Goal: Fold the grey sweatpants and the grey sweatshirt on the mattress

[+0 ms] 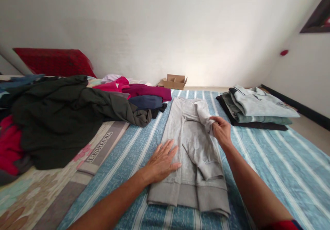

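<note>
A light grey sweatshirt (pixel 189 154) lies partly folded on the blue striped bedsheet (pixel 136 144), its ribbed hem toward me. One sleeve is folded down over the body, with its cuff near the hem. My left hand (pixel 163 161) rests flat on the left side of the sweatshirt, fingers spread. At the upper right, my right hand (pixel 221 129) pinches the folded edge of the sweatshirt near the shoulder.
A stack of folded clothes (pixel 260 108) sits on the right. Rumpled dark clothes (pixel 59 120) lie in a heap on the left, with magenta garments (pixel 146 91) beside them. A small cardboard box (pixel 175 81) stands by the wall.
</note>
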{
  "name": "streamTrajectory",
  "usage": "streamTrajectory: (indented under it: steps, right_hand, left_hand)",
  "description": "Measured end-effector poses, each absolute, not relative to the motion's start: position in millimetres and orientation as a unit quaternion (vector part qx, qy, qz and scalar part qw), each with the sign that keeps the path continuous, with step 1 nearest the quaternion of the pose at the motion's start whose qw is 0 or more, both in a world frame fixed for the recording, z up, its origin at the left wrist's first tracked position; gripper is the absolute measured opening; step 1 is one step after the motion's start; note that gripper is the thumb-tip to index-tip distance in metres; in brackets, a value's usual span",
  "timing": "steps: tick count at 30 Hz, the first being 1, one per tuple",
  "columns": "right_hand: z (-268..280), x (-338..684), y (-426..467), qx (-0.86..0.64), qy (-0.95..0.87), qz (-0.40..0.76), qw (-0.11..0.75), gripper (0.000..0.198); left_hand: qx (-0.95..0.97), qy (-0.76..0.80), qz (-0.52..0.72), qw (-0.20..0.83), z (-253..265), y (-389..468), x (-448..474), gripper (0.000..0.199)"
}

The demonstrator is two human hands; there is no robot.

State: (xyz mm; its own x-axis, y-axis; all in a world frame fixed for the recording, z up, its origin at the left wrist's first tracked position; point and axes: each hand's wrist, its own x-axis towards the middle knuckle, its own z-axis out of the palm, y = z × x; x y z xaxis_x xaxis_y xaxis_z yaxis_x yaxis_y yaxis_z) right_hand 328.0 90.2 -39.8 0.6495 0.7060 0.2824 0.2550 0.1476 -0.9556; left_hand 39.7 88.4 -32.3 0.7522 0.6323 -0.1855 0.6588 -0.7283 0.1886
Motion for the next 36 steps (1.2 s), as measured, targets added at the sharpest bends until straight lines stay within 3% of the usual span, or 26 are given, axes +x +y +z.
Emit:
streamTrajectory:
  steps: [5, 13, 21, 29, 36]
  right_hand:
    - [-41, 367, 84, -0.636, -0.203, 0.181, 0.722, 0.029]
    - [-61, 384, 45, -0.627, -0.104, 0.266, 0.725, 0.019]
    - [-72, 376, 39, -0.611, -0.143, 0.282, 0.726, 0.064]
    - [-75, 397, 36, -0.634, -0.172, 0.272, 0.703, 0.034]
    - [-75, 416, 24, -0.755, -0.184, 0.09, 0.623, 0.035]
  left_hand:
    - [0.926, 0.347, -0.042, 0.14, -29, 88, 40, 0.063]
    - [0.93, 0.325, -0.03, 0.167, -16, 62, 28, 0.052]
    - [0.937, 0.328, -0.013, 0.12, -35, 45, 26, 0.058]
    - [0.945, 0.316, 0.024, 0.083, -43, 47, 20, 0.055]
    - [0.947, 0.305, -0.007, 0.1, -29, 58, 14, 0.051]
